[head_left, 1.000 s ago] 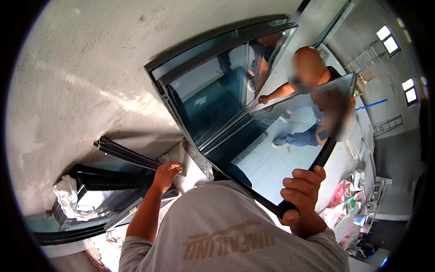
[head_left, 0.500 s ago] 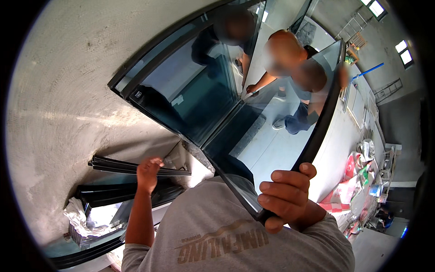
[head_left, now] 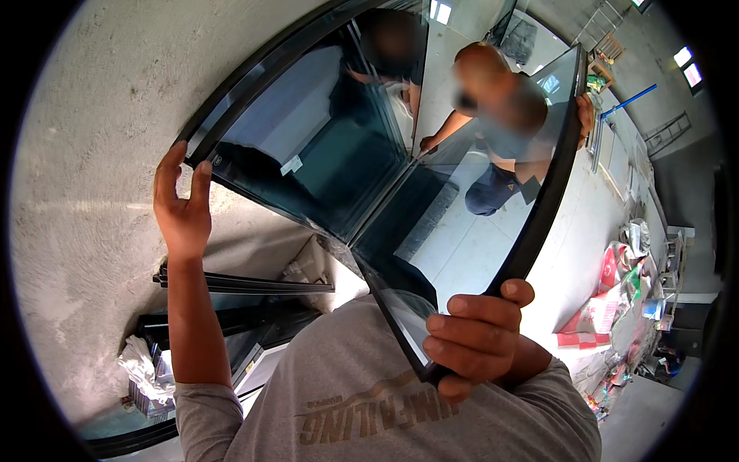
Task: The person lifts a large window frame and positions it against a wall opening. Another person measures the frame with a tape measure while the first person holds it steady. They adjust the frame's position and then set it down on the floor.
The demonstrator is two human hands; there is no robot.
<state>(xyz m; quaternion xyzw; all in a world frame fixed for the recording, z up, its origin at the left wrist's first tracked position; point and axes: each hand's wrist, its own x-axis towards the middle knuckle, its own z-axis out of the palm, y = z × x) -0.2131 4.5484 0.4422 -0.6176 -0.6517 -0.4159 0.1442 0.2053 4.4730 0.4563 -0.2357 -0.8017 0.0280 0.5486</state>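
Observation:
Two dark-framed glass panels stand in a V, meeting along a low edge between them. My left hand (head_left: 183,215) has its thumb and fingers round the lower corner of the left glass panel (head_left: 315,162), which leans toward the wall. With my right hand (head_left: 477,339) I grip the near corner of the right glass panel (head_left: 454,223), fingers wrapped over its black frame. Facing me, a co-worker (head_left: 485,85) holds the far end of the right panel's frame with one hand (head_left: 586,122). Their other hand (head_left: 428,144) is low between the panels.
A rough plastered wall (head_left: 92,154) rises close on my left. Several black frame profiles (head_left: 246,283) and stacked framed panes (head_left: 162,331) lie beside my left arm, with crumpled white wrapping (head_left: 142,369). Red-and-white sheeting (head_left: 593,316) and clutter lie on the right; a ladder (head_left: 668,132) is farther off.
My left hand has risen from near the black profiles to the left panel's corner and taken hold of it. My right hand keeps its grip, shifting slightly left with the right panel.

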